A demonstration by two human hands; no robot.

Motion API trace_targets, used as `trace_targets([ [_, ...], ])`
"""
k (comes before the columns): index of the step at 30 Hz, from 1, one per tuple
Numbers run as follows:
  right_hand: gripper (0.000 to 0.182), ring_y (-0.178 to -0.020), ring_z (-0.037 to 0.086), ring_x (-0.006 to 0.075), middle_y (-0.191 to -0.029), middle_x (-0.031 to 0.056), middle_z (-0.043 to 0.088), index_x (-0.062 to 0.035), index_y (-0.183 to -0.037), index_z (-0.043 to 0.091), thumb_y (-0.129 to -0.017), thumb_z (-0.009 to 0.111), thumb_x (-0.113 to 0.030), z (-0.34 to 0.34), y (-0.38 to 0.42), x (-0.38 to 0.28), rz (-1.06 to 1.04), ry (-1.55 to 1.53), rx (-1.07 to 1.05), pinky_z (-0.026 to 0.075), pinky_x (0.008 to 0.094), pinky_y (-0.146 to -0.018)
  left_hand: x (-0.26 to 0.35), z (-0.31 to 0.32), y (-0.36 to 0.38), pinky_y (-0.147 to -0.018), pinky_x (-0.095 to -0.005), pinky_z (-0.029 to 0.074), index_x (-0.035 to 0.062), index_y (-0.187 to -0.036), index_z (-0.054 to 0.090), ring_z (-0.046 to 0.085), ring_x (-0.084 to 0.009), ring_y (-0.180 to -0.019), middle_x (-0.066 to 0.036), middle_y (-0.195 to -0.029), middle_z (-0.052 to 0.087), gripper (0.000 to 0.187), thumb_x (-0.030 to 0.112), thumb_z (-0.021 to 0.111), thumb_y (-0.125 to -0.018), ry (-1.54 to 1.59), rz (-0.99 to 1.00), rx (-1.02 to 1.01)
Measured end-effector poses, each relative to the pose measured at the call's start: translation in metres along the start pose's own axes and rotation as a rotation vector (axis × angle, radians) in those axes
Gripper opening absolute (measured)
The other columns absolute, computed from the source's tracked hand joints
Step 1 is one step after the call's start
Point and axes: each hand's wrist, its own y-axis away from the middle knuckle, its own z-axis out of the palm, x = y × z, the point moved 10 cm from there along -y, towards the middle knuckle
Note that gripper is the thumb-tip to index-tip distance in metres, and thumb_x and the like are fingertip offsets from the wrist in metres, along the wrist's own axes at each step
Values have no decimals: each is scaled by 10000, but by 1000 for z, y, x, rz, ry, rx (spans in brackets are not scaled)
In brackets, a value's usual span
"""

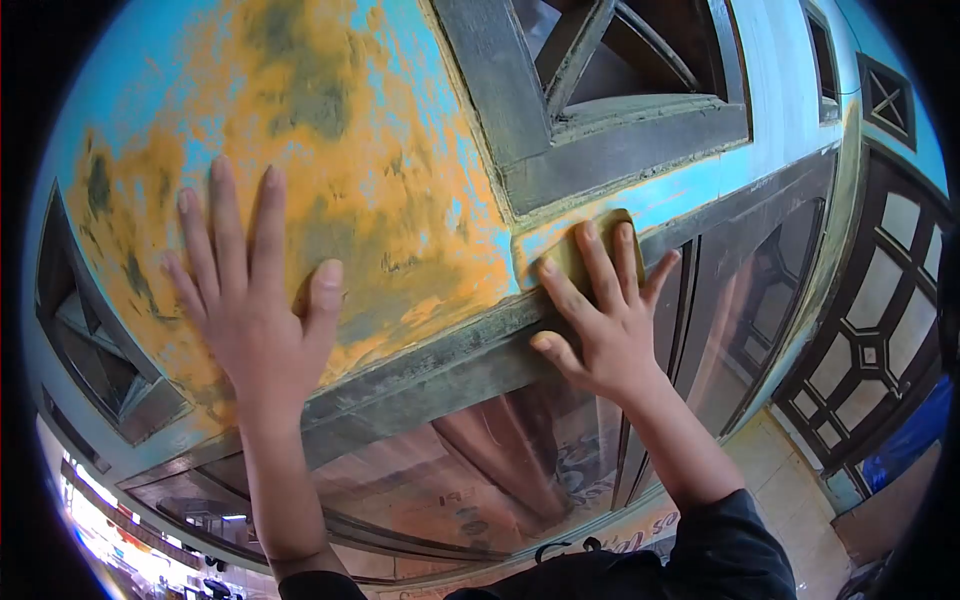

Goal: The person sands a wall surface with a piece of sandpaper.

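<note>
Evidently, the left hand (258,335) lies open on the patchy orange wall (420,190), perhaps for support; the right hand (615,345), fingers spread, covers an olive pad (571,260) against the strip below the window frame (620,140), probably keeping it flat.

The right hand (612,335) hides part of the brownish pad (639,258) beneath it.

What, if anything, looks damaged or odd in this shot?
The wall around the left hand looks damaged: its blue surface is broken by ragged orange and dark blotches, perhaps worn or stripped paint, unlike the more even blue farther right.
</note>
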Motion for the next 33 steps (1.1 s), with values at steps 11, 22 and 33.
trace_targets([
  [11, 606, -1497, 140, 400, -1605, 116, 267, -350, -1449, 484, -920, 472, -645, 0, 5, 10, 153, -128, -4, -174, 683, -1095, 85, 6, -11, -1149, -644, 82, 238, -1518, 395, 167, -450, -1477, -142, -1613, 253, 671, 547, 452, -925, 89, 157, -105],
  [22, 623, -1507, 128, 375, -1606, 92, 276, -345, -1446, 493, -903, 504, -651, -7, -1, 38, 238, -118, 31, -162, 685, -1088, 103, 7, -16, -1146, -642, 107, 278, -1512, 403, 195, -400, -1485, -92, -1615, 269, 668, 529, 505, -902, 114, 192, -113],
  [33, 685, -1502, 140, 390, -1612, 109, 259, -317, -1459, 483, -872, 548, -662, -15, -10, 66, 217, -23, 43, -132, 711, -1078, 105, 7, -13, -1151, -632, 113, 278, -1498, 426, 212, -389, -1483, -85, -1609, 287, 651, 529, 510, -903, 121, 195, -110],
])
